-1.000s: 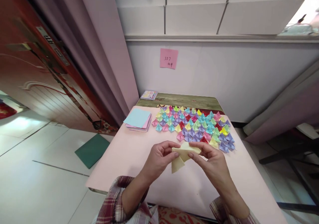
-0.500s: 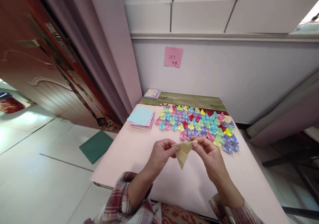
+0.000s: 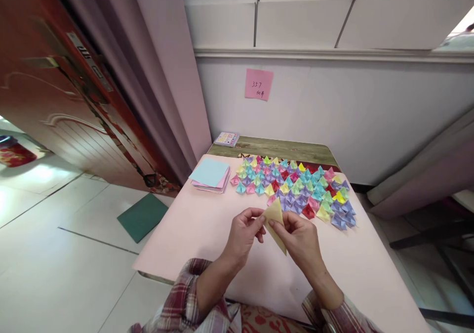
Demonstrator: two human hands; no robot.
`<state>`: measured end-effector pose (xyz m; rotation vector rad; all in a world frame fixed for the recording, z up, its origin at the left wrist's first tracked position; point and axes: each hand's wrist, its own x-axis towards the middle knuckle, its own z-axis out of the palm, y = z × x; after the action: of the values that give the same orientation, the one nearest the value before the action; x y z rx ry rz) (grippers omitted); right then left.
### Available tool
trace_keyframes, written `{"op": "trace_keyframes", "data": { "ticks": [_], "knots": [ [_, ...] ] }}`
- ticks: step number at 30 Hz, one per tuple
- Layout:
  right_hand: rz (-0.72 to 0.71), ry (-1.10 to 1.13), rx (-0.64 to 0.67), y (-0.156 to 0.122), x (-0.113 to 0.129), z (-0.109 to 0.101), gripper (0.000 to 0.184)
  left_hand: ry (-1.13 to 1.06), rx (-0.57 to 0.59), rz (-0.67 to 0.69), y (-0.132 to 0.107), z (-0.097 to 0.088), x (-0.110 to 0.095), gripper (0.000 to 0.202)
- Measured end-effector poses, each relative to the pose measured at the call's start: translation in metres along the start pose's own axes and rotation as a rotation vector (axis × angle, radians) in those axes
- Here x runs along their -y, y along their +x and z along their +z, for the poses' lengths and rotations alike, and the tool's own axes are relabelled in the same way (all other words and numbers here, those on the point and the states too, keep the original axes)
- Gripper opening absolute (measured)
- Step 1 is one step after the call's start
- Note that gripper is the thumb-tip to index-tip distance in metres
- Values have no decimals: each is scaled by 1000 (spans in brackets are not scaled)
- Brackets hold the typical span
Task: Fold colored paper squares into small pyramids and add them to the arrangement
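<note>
A folded sheet of pale yellow paper [image 3: 273, 216] is held in the air over the near half of the table, its long edge slanting down to the right. My left hand [image 3: 242, 236] pinches its left side between thumb and fingers. From the right, my right hand [image 3: 301, 241] grips it with the thumb across the front face; the fingers behind are partly hidden. Just beyond my hands lie rows of small folded paper pieces [image 3: 296, 187] in many colours, among them a dark red one [image 3: 308, 211].
A stack of square paper [image 3: 210, 172], light blue on top, lies at the table's left. Behind it is a small printed packet [image 3: 226, 139]. The pink tabletop [image 3: 177, 239] borders a wall with a pink note [image 3: 258, 84]. A green square [image 3: 142, 217] lies on the floor.
The yellow paper has turned from pointing down to a slanted position with one corner up. My right hand has moved left and closer to my left hand, uncovering the dark red piece.
</note>
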<state>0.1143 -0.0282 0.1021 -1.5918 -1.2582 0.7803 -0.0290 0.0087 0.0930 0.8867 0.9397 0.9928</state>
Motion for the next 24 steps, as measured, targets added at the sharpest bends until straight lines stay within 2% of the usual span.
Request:
{"op": "trace_keyframes", "data": {
  "ticks": [3, 6, 8, 17, 24],
  "knots": [
    [9, 140, 96, -2, 8, -1, 29, -162, 75, -79, 1, 1, 2, 25],
    [88, 388, 228, -3, 15, -5, 34, -357, 121, -211, 3, -2, 1, 26],
    [148, 491, 261, -4, 17, -9, 36, -421, 146, -284, 3, -4, 0, 28],
    [246, 542, 182, 0, 10, -12, 38, -389, 275, -324, 3, -6, 3, 25],
    [244, 624, 259, -2, 16, -13, 36, -359, 300, -363, 0, -7, 1, 27]
  ]
}}
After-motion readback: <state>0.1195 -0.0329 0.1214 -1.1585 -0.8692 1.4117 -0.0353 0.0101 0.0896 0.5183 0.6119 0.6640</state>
